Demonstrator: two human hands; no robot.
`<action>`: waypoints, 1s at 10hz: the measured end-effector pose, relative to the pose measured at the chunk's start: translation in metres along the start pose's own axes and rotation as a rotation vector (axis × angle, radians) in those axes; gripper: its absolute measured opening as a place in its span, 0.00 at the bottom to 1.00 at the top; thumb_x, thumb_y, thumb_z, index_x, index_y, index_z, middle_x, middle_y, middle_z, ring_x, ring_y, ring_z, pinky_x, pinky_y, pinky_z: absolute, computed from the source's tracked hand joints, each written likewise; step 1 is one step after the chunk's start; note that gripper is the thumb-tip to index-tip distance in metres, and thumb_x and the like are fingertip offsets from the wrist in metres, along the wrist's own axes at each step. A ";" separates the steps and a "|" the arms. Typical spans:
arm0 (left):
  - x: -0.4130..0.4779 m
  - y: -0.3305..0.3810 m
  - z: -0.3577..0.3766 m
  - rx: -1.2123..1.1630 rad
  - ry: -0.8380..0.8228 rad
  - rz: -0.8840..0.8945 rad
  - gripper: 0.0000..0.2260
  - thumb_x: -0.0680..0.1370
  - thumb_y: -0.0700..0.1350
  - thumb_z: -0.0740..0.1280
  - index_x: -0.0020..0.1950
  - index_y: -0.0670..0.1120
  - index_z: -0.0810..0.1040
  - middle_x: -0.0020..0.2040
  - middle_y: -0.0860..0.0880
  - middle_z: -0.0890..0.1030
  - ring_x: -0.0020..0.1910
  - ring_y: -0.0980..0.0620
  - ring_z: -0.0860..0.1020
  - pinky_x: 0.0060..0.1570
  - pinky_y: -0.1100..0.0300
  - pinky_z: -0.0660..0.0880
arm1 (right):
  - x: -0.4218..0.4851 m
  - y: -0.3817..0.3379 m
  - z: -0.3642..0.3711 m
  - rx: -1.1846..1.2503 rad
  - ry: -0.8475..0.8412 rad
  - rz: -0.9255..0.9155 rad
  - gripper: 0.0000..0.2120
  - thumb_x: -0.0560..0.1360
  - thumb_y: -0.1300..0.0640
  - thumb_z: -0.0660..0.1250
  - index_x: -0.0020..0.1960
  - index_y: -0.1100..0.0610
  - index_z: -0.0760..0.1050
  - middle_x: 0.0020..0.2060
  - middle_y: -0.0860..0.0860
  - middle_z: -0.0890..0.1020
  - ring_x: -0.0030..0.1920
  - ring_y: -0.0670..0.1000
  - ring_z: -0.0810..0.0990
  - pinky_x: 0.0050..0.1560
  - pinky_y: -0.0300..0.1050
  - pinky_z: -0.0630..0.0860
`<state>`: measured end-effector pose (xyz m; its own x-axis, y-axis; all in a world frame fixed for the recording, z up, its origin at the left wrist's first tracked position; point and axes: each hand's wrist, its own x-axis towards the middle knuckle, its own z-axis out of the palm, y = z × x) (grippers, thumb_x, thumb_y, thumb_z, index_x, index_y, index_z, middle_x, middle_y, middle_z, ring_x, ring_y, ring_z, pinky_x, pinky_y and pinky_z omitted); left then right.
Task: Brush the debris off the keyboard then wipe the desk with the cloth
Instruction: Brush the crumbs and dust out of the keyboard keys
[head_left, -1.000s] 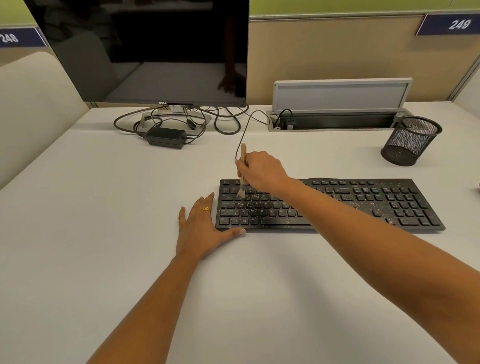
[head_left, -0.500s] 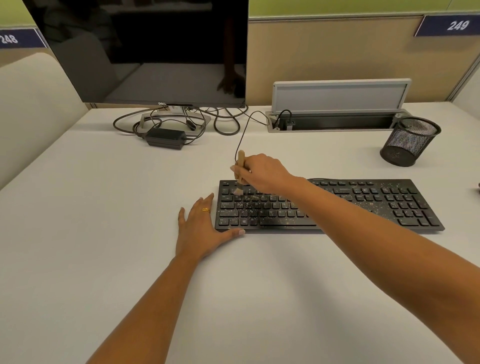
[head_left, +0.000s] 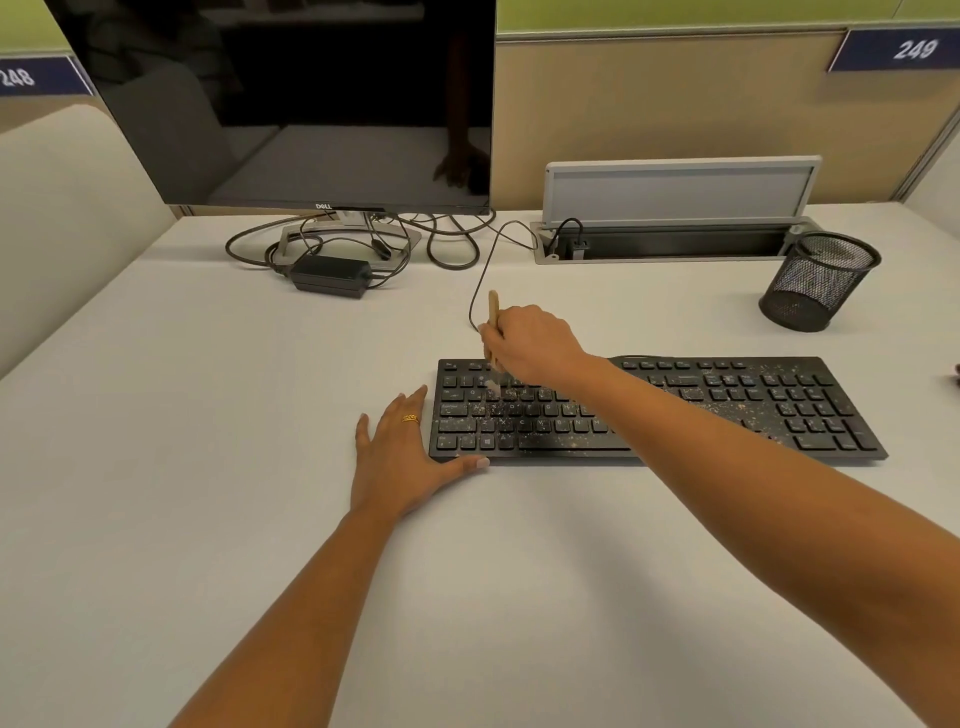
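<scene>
Keyboard: flat black keyboard, centred on the pale grey matte bench, with pale debris speckled across its keys.
Right grip: clamped round the small wooden-handled brush, bristles on the upper-left keys.
Left grip: flat, fingers spread on the bench, your thumb against the keyboard's front edge.
Risk: your strokes likely push crumbs between keys; the thin black cable just behind the brush may snag.
Cloth: not in view.
Room: dark monitor and black mesh cup at the back; beige partition behind.

Your right forearm hides the middle of the keyboard, the brush bristles blur, and the top edge crops your monitor.
</scene>
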<state>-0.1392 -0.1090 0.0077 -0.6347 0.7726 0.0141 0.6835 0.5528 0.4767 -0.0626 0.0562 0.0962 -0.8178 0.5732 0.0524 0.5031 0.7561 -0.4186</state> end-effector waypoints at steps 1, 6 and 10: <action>0.000 0.000 0.001 0.001 0.006 0.003 0.55 0.58 0.76 0.60 0.78 0.49 0.52 0.77 0.51 0.58 0.77 0.55 0.52 0.74 0.49 0.40 | 0.003 -0.002 -0.004 0.040 0.032 0.017 0.20 0.81 0.51 0.51 0.49 0.62 0.78 0.44 0.57 0.83 0.45 0.58 0.81 0.49 0.52 0.76; 0.000 0.001 0.001 -0.016 0.014 0.008 0.55 0.58 0.75 0.61 0.78 0.49 0.53 0.77 0.51 0.59 0.77 0.55 0.52 0.74 0.49 0.40 | 0.002 -0.002 0.000 0.023 0.083 0.019 0.22 0.81 0.48 0.51 0.51 0.61 0.78 0.45 0.56 0.83 0.46 0.57 0.80 0.46 0.49 0.75; 0.001 -0.001 0.002 -0.010 0.011 0.007 0.55 0.58 0.76 0.60 0.78 0.49 0.53 0.77 0.52 0.58 0.77 0.56 0.52 0.75 0.48 0.40 | -0.006 0.010 -0.012 -0.046 -0.116 -0.095 0.22 0.81 0.45 0.52 0.47 0.59 0.77 0.42 0.53 0.80 0.42 0.53 0.77 0.43 0.45 0.69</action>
<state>-0.1400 -0.1087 0.0053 -0.6340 0.7729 0.0268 0.6841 0.5444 0.4854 -0.0494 0.0635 0.1024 -0.8876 0.4603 -0.0164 0.4324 0.8203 -0.3743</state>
